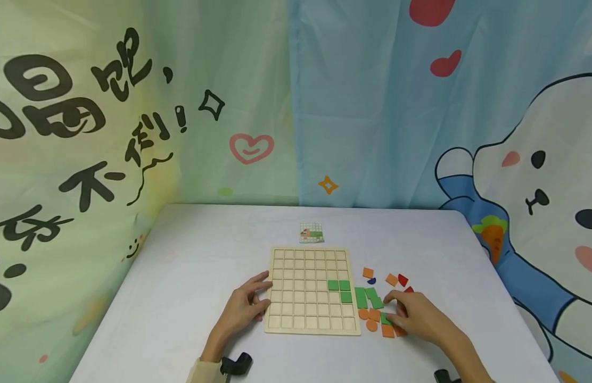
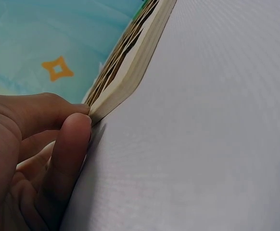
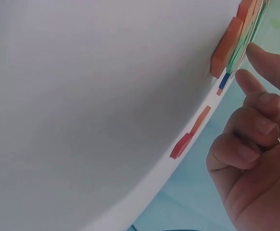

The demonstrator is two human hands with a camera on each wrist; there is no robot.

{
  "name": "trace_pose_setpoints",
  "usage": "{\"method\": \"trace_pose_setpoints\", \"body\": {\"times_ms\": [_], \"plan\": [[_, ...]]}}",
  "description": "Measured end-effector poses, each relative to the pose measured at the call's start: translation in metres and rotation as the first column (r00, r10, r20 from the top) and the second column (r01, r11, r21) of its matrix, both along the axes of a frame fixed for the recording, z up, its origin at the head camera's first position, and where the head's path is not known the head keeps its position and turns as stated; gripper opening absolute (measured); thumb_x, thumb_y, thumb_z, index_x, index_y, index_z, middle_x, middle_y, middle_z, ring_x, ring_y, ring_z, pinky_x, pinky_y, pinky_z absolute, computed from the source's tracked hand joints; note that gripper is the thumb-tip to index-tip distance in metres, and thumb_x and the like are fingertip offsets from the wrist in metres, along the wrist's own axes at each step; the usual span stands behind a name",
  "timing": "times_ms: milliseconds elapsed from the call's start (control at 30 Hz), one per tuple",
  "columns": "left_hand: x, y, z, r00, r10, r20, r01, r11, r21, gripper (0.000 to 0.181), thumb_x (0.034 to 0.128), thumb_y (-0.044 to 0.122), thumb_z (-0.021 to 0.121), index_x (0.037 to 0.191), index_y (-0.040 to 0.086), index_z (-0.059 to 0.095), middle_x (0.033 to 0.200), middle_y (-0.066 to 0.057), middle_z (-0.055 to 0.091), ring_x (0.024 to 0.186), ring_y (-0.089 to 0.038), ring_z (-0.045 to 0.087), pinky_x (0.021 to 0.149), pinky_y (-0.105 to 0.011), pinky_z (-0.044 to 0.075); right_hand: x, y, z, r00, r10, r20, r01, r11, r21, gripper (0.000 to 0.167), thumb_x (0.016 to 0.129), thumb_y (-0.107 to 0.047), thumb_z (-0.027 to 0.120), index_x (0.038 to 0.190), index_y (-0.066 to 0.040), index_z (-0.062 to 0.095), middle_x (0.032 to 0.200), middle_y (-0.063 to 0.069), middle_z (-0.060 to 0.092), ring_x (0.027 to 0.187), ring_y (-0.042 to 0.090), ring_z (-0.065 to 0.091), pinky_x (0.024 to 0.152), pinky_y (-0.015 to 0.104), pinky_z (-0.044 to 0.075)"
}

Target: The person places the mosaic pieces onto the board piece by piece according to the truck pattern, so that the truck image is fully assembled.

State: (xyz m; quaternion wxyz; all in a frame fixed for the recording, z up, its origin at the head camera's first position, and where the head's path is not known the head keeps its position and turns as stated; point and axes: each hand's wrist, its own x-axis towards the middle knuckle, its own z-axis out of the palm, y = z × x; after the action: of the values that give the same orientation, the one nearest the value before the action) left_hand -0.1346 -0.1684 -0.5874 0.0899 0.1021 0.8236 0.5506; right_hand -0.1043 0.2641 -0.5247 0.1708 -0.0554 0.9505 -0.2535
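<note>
A wooden grid board (image 1: 296,308) lies on the table with several green squares (image 1: 345,285) in its right-hand cells. My left hand (image 1: 243,308) touches the board's left edge with thumb and fingertips; in the left wrist view, the hand (image 2: 39,144) meets the board's rim (image 2: 125,79) near a corner. To the right of the board, my right hand (image 1: 420,315) is over loose pieces, its thumb at a green piece (image 1: 385,318) and its index finger near another green piece (image 1: 376,302). In the right wrist view, the hand (image 3: 260,130) has thumb and index finger apart.
A small picture card (image 1: 311,233) lies beyond the board. Orange squares (image 1: 368,272), orange round pieces (image 1: 371,325), red pieces (image 1: 403,280), a blue piece (image 1: 371,281) and green strips (image 1: 361,298) lie to the board's right. A printed curtain (image 1: 353,106) hangs behind the table.
</note>
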Motion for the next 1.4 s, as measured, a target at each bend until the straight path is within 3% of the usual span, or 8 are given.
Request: {"method": "trace_pose_setpoints", "body": {"times_ms": [400,767,933,1400], "plan": [[-0.001,0.000,0.003,1.000,0.012,0.011,-0.012,1.000,0.016,0.047,0.0920,-0.001,0.075,0.138,0.002,0.068,0.166,-0.013,0.048,0.056,-0.007,0.061,0.051,-0.019,0.050,0.011,0.009,0.002,0.999,0.035,0.028,-0.034,0.999,-0.039,0.025,0.089,-0.022,0.085,0.111,-0.015,0.073,0.068,-0.003,0.049,0.061,0.009,0.044,0.058,0.022,0.034],[0.000,-0.001,0.002,1.000,0.014,0.021,-0.015,0.999,0.044,0.047,0.0913,-0.001,0.076,0.138,0.002,0.068,0.166,-0.012,0.048,0.056,-0.008,0.061,0.051,-0.019,0.050,0.008,0.003,0.000,0.999,0.042,0.006,-0.043,0.999,0.012,0.020,0.090,-0.017,0.082,0.109,-0.016,0.074,0.066,-0.003,0.050,0.061,0.010,0.045,0.057,0.022,0.035],[0.000,-0.001,0.001,1.000,0.017,0.001,-0.017,1.000,0.017,0.046,0.0914,-0.001,0.076,0.137,0.002,0.069,0.165,-0.012,0.050,0.056,-0.007,0.061,0.052,-0.019,0.050,0.007,0.001,0.000,0.999,0.044,-0.014,-0.044,0.999,0.028,0.019,0.090,-0.015,0.081,0.107,-0.016,0.075,0.066,-0.003,0.050,0.061,0.010,0.045,0.057,0.022,0.035],[0.001,0.001,0.000,0.999,0.022,0.033,-0.022,1.000,-0.007,0.047,0.0932,0.001,0.074,0.140,0.007,0.068,0.166,-0.004,0.049,0.057,-0.007,0.063,0.052,-0.019,0.050,0.004,-0.004,-0.001,0.999,-0.037,0.008,0.037,0.995,0.094,0.025,0.089,-0.017,0.083,0.113,-0.013,0.075,0.069,0.001,0.052,0.069,0.015,0.048,0.061,0.025,0.037]]}}
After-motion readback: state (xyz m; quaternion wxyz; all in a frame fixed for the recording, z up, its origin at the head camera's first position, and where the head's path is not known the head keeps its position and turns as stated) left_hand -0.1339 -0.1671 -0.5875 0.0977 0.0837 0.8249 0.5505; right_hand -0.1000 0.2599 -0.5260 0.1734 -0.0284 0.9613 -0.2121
